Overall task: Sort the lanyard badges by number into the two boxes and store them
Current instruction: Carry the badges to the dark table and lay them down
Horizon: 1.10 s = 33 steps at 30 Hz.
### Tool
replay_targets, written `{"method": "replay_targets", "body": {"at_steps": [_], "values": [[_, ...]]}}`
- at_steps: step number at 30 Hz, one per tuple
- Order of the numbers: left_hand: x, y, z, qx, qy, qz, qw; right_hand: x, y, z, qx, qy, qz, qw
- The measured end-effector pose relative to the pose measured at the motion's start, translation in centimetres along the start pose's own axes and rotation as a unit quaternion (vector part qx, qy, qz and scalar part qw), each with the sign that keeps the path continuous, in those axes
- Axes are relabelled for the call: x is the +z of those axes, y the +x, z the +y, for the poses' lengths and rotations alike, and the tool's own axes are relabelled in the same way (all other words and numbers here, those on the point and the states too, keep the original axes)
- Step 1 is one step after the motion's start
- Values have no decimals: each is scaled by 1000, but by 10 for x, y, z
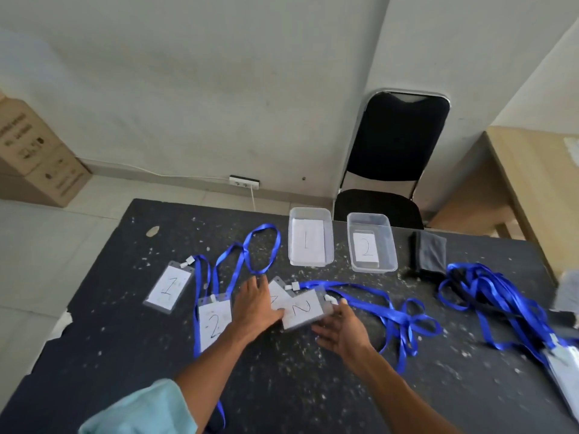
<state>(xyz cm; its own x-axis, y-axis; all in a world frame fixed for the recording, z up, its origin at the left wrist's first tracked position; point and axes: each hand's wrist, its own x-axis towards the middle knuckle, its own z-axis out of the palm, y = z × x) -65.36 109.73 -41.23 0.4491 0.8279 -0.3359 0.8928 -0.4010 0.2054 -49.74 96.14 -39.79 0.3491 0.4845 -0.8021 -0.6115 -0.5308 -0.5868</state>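
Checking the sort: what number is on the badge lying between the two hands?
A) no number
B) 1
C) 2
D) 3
C: the badge between the left hand and the right hand shows a handwritten 2.

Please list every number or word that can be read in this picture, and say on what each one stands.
"1": sheet in the left box
"2": slip in the right box
"1": far-left badge
"2": near-left badge
"2": middle badge
Unreadable: covered badge, partly under the left hand; cardboard carton, print blurred.
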Motion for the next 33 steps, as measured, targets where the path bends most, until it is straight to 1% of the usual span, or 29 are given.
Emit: {"method": "replay_targets", "body": {"at_steps": [2, 6, 8, 11, 13, 15, 16, 17, 18, 19, 20, 21, 23, 24, 25, 26, 27, 28, 29, 30, 33], "values": [[5, 7, 2, 4, 23, -13, 1000, 8, 10, 7, 3, -28, 21, 999], [11, 10, 1, 26, 39, -15, 999, 18, 24, 11, -45, -28, 91, 994], [11, 8, -2, 29, 15, -4, 999, 20, 27, 11, -57, -29, 122, 990], [8, 11, -2, 13, -35, 19, 999, 20, 27, 7, -60, -70, 151, 984], [5, 16, -2, -3, -67, 18, 998, 19, 29, 6, -53, -85, 156, 983], [3, 20, 0, -15, -95, 7, 995, 13, 31, 6, -66, -104, 170, 978], [3, 21, 1, -17, -99, -5, 995, 10, 33, 6, -82, -142, 181, 970], [3, 21, 3, -20, -104, -18, 994, 6, 36, 9, -96, -207, 179, 957], [4, 20, 5, -22, -111, -32, 993, 5, 33, 8, -91, -239, 191, 948], [4, 19, 7, -23, -118, -43, 992, 7, 29, 8, -67, -289, 194, 935], [5, 17, 9, -21, -126, -47, 991, 7, 27, 13, -99, -399, 202, 889], [6, 15, 11, -18, -135, -45, 990, 7, 29, 14, -110, -460, 195, 859], [10, 12, 13, -17, -168, -36, 985, 9, 27, 11, -94, -506, 179, 838], [11, 11, 13, -21, -186, -38, 982, 9, 29, 11, -103, -554, 179, 806], [11, 10, 14, -31, -201, -43, 978, 10, 27, 9, -119, -614, 163, 763], [10, 9, 15, -44, -217, -48, 974, 11, 26, 6, -132, -648, 164, 732], [7, 10, 16, -60, -232, -55, 969, 12, 23, 6, -147, -635, 158, 741], [4, 10, 17, -75, -244, -63, 965, 11, 25, 10, -150, -541, 159, 812], [1, 11, 17, -88, -253, -76, 961, 16, 27, 11, -114, -335, 177, 919], [-1, 11, 17, -96, -260, -92, 956, 16, 31, 5, -88, -152, 160, 971], [-3, 11, 15, -100, -281, -134, 945, 13, 29, 4, -77, -150, 133, 977]]}}
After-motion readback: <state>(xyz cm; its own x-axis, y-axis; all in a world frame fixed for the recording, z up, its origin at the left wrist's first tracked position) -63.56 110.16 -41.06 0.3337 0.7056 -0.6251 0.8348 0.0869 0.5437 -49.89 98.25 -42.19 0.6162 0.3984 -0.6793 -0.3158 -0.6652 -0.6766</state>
